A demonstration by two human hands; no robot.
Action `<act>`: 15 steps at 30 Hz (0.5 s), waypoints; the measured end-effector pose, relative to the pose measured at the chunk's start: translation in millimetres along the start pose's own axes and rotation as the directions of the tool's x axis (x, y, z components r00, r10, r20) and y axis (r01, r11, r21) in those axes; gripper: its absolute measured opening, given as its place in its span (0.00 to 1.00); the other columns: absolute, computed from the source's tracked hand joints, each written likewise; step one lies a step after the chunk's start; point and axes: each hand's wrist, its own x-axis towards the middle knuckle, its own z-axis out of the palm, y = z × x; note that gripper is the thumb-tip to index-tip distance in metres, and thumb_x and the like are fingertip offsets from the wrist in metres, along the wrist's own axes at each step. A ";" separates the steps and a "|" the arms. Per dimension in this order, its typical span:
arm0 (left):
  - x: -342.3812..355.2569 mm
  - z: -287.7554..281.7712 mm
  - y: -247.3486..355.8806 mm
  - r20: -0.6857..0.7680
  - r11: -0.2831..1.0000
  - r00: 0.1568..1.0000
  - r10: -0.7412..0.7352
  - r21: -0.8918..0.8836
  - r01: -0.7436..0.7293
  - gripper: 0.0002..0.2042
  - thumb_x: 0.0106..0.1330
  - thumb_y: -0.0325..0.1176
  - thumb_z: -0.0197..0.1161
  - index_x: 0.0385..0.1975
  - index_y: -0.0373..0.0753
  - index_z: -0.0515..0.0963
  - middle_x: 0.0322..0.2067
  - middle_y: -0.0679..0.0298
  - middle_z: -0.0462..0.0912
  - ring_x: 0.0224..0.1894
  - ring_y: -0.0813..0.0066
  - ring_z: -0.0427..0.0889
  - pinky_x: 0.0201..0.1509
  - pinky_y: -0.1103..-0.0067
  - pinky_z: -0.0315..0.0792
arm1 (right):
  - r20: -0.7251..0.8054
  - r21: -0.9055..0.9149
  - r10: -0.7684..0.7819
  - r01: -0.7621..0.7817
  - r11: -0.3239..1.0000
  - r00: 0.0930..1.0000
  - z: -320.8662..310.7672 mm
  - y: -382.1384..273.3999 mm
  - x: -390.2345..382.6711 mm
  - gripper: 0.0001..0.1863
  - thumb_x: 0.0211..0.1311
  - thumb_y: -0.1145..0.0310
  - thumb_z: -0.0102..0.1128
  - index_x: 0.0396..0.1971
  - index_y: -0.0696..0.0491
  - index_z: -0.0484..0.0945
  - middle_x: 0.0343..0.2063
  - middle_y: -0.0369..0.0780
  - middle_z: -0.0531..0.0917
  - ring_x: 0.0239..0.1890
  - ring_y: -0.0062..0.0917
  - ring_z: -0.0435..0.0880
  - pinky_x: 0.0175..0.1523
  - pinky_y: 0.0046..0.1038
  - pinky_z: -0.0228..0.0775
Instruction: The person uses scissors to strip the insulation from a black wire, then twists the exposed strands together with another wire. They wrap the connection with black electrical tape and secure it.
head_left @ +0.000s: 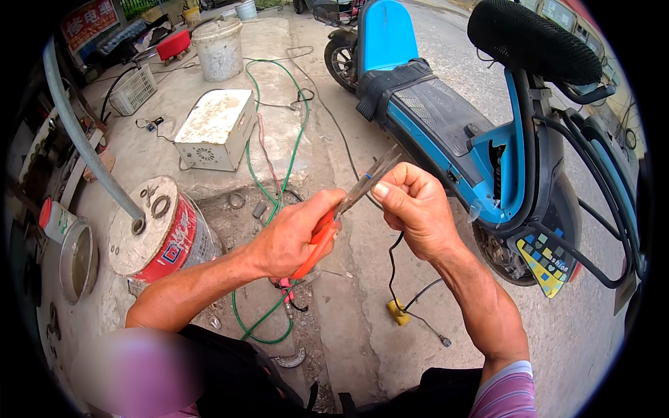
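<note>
"What's in the left hand (pixel 296 233)?"

"The scissors (pixel 322 244). Its fingers are wrapped round the orange handles, and the blades (pixel 357 191) point up and away, toward the other hand."

"Are the blades apart?"

"They lie close together, but I can't tell how wide the gap is. A bit of blue shows against them, too small to make out."

"And the right hand (pixel 416 209)?"

"Right beside the blades, thumb and forefinger pinched together, the other fingers curled in. What sits in the pinch is hidden, so I can't tell what it has hold of. A dark cable (pixel 391 272) shows just below it and runs down to a yellow piece (pixel 398 313) lying on the ground (pixel 348 348)."

"So the scissors are off the ground?"

"Yes, held in the air in front of the person."

"What stands on the slab (pixel 272 38)?"

"A metal box (pixel 216 132) by its near edge, a bucket (pixel 218 56) farther back, and a crate (pixel 134 90) toward its left side. A green hose (pixel 304 125) loops across it and over the near edge, close to the right corner."

"Beyond its right edge?"

"A blue and black scooter (pixel 432 111). A red drum (pixel 185 240) stands at the person's left, nearer than the box."
</note>
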 end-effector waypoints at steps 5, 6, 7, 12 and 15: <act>-0.8 -0.1 0.5 -0.007 1.000 1.000 0.010 -0.007 -0.010 0.26 0.62 0.22 0.57 0.62 0.36 0.62 0.33 0.62 0.78 0.30 0.79 0.78 0.35 0.79 0.74 | -0.034 -0.038 -0.003 0.002 0.999 0.999 1.9 -0.1 0.4 0.12 0.63 0.63 0.70 0.31 0.54 0.77 0.19 0.28 0.74 0.18 0.08 0.65 0.20 0.16 0.54; -0.8 0.2 0.1 -0.011 1.000 1.000 0.014 -0.008 -0.014 0.26 0.62 0.22 0.57 0.62 0.36 0.62 0.34 0.62 0.78 0.30 0.79 0.78 0.35 0.79 0.74 | -0.044 -0.048 -0.003 0.001 0.999 0.999 2.3 -0.2 0.5 0.13 0.63 0.63 0.70 0.30 0.54 0.76 0.19 0.28 0.74 0.18 0.08 0.65 0.20 0.16 0.54; -0.8 0.5 -0.2 -0.015 1.000 1.000 0.018 -0.009 -0.018 0.26 0.62 0.22 0.57 0.62 0.36 0.62 0.34 0.62 0.78 0.30 0.79 0.78 0.36 0.79 0.74 | -0.053 -0.057 -0.003 0.000 0.998 0.999 2.8 -0.2 0.6 0.13 0.62 0.63 0.71 0.30 0.54 0.76 0.19 0.28 0.74 0.18 0.08 0.65 0.20 0.16 0.54; -0.6 1.0 -2.0 -0.044 0.999 0.998 0.046 0.005 -0.046 0.26 0.62 0.21 0.57 0.62 0.37 0.62 0.35 0.62 0.78 0.31 0.78 0.78 0.36 0.78 0.74 | -0.084 -0.104 -0.026 0.017 0.994 0.996 2.6 1.7 1.6 0.15 0.61 0.62 0.72 0.26 0.53 0.75 0.19 0.27 0.73 0.20 0.08 0.64 0.22 0.17 0.54; -1.0 0.3 -3.0 -0.042 1.000 0.999 0.028 0.011 -0.028 0.27 0.61 0.21 0.57 0.62 0.37 0.62 0.36 0.61 0.79 0.32 0.77 0.80 0.37 0.78 0.75 | -0.105 -0.131 -0.021 0.007 0.991 0.994 2.6 0.4 2.0 0.16 0.59 0.62 0.74 0.24 0.52 0.74 0.19 0.27 0.73 0.20 0.08 0.64 0.22 0.17 0.54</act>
